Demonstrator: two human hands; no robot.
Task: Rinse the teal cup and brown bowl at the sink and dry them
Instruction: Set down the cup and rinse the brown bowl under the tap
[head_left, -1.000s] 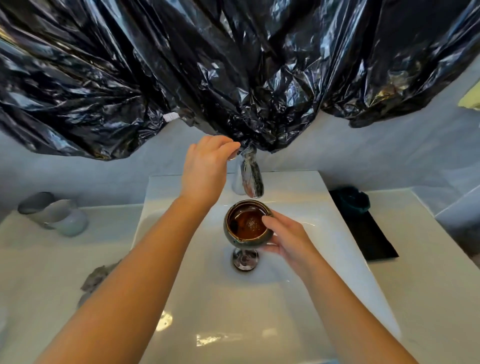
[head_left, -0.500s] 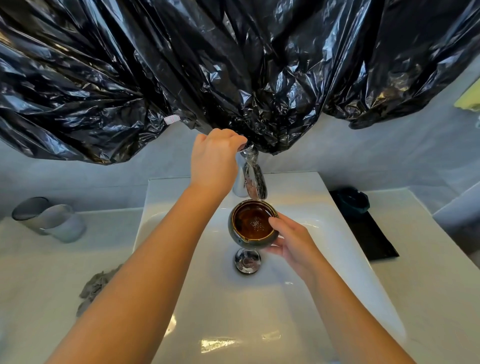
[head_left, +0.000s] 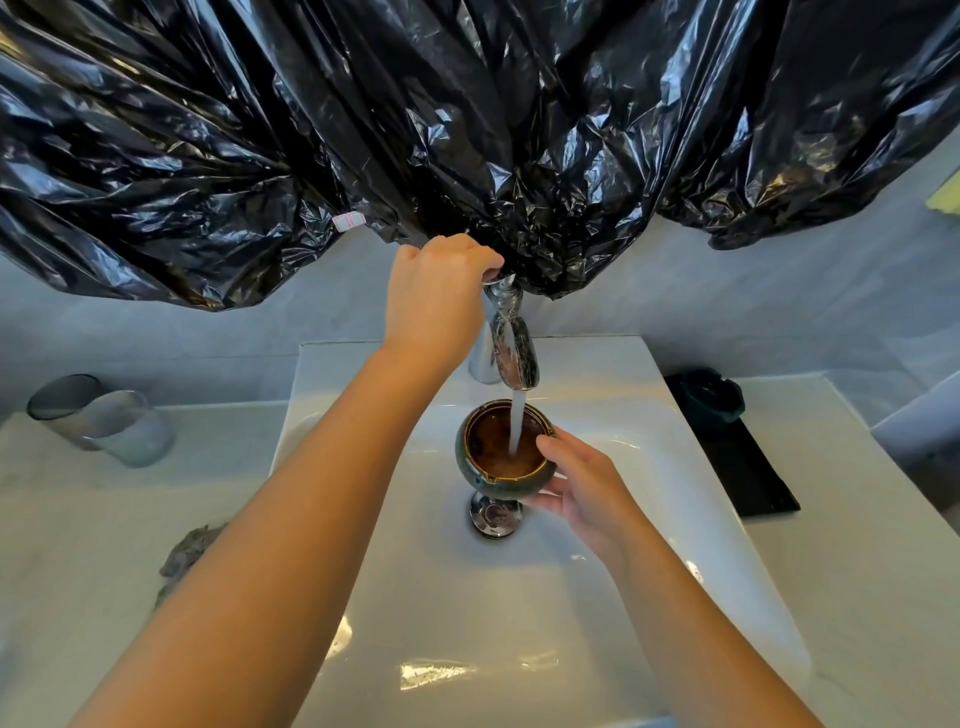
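Water is caught in the brown bowl, held upright directly under the spout by the curled fingers of the right hand. The tap lever above is gripped, apparently, by the left hand; the teal cup is set well right, on a dark mat.

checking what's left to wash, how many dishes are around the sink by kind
brown bowl: 1, in the right hand under the running tap
teal cup: 1, on the black mat
glass tumblers: 2
total: 4
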